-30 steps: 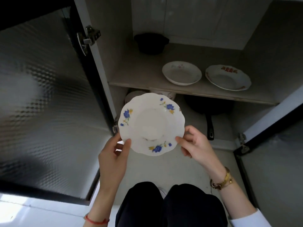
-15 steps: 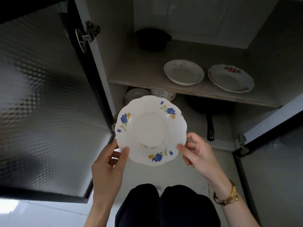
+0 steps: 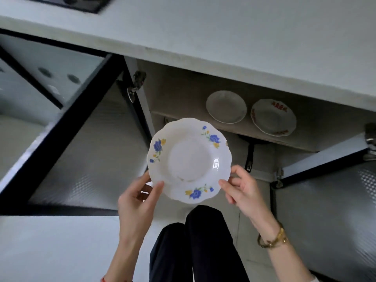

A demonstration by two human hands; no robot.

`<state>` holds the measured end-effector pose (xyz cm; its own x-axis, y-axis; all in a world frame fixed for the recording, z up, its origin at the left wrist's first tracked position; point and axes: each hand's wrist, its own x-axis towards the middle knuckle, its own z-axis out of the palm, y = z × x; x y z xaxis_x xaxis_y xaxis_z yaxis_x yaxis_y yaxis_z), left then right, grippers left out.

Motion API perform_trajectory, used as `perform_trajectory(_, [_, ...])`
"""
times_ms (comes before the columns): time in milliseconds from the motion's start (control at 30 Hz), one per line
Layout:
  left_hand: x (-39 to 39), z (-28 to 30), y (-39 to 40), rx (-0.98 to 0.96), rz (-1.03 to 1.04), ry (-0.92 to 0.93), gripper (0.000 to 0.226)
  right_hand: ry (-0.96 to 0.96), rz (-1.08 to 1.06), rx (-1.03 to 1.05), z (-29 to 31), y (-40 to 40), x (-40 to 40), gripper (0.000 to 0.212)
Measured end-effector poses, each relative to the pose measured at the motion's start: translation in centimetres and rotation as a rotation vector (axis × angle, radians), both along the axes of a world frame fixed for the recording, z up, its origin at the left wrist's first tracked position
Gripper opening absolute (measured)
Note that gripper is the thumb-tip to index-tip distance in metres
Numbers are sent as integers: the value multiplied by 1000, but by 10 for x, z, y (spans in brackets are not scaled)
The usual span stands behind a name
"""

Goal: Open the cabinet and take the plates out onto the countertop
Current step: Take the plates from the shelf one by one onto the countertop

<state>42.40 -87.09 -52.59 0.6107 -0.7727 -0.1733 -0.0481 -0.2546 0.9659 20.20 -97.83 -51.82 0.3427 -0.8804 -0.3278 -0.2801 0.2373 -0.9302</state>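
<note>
— Where is the left hand (image 3: pixel 136 202)?
— Raised ahead of the body, palm turned inward, thumb (image 3: pixel 157 190) laid on top of the plate (image 3: pixel 189 159) rim, fingers curled beneath it.
— And the right hand (image 3: pixel 242 189)?
— At the opposite rim, thumb on top, forefinger hooked round the edge, other fingers loosely bent. Its grip looks light, a pinch at the edge.
— The arms?
— Both forearms bare, reaching up from the bottom of the view. A gold bracelet (image 3: pixel 272 239) circles the right wrist; a red band (image 3: pixel 104 279) just shows at the left. Dark-trousered knees (image 3: pixel 193 241) sit between them.
</note>
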Motion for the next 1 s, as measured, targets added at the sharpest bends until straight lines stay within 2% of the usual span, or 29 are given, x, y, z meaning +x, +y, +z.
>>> perform_trajectory(300, [-1,189,16,1,-29,-25,30,30,-8,-7,177,23,-6,9])
perform_trajectory(533, [-1,302,5,-5,-83,-34,33,44,-27,-37,287,20,-11,9])
perform_trajectory(733, [-4,345,-25,15,-89,-68,40,62,-48,-52,327,-5,-16,7])
perform_trajectory(1000, [-9,363,-77,-12,-90,-110,40,69,-55,-68,347,-59,-20,8])
